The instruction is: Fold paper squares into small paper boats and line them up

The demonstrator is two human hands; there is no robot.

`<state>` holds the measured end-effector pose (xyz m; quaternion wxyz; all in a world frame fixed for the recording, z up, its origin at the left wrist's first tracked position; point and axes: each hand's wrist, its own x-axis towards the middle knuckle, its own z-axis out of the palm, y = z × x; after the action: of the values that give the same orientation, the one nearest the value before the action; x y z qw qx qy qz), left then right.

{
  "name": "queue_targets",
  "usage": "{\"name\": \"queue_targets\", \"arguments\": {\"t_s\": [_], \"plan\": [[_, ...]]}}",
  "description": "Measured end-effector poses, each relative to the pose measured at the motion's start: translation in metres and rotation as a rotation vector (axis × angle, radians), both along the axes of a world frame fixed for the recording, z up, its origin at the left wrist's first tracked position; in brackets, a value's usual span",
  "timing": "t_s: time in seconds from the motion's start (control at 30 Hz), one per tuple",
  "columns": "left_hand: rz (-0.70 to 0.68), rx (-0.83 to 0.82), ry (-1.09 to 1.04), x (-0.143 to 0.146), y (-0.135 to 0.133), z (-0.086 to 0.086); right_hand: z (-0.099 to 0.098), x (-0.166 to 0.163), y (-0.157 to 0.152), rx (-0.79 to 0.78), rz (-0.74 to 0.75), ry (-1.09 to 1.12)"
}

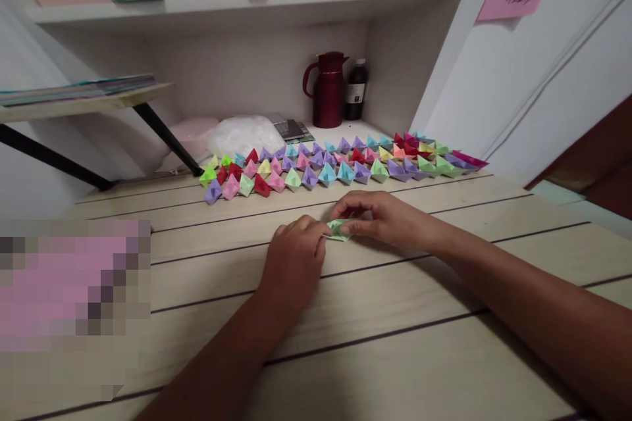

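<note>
Between my two hands is a small light-green folded paper boat (338,230), low over the wooden table (375,355). My left hand (297,256) has its fingers closed on the boat's left end. From the other side my right hand (382,218) pinches it between thumb and fingers, which hide part of the paper. Beyond my hands, rows of small folded paper boats (327,174) in purple, pink, red, blue, green and yellow stretch across the tabletop.
Behind the boats stand a dark red jug (328,92) and a dark bottle (356,91). A white plastic bag (244,138) lies at the back. A small raised stand (89,105) is at left. Overhead runs a loaded shelf (257,10). Pixelation covers the lower left.
</note>
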<state>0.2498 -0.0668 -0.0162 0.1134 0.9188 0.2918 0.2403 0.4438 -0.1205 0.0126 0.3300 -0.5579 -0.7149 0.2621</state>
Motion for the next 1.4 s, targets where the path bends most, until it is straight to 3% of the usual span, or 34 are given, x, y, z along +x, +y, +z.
{"name": "queue_targets", "arguments": {"t_s": [0.17,0.67,1.1,1.4], "plan": [[-0.016,-0.051,-0.032,0.002,0.0,0.001,-0.006,-0.003,0.001,0.083,0.011,-0.184],[-0.019,-0.068,-0.04,0.001,0.001,-0.002,-0.003,0.003,0.001,0.001,-0.008,-0.199],[-0.023,-0.052,-0.022,0.001,0.001,-0.001,-0.009,0.006,0.002,0.114,0.067,-0.233],[-0.022,-0.123,-0.084,0.0,0.002,-0.003,-0.014,0.001,0.005,0.164,-0.009,-0.311]]}}
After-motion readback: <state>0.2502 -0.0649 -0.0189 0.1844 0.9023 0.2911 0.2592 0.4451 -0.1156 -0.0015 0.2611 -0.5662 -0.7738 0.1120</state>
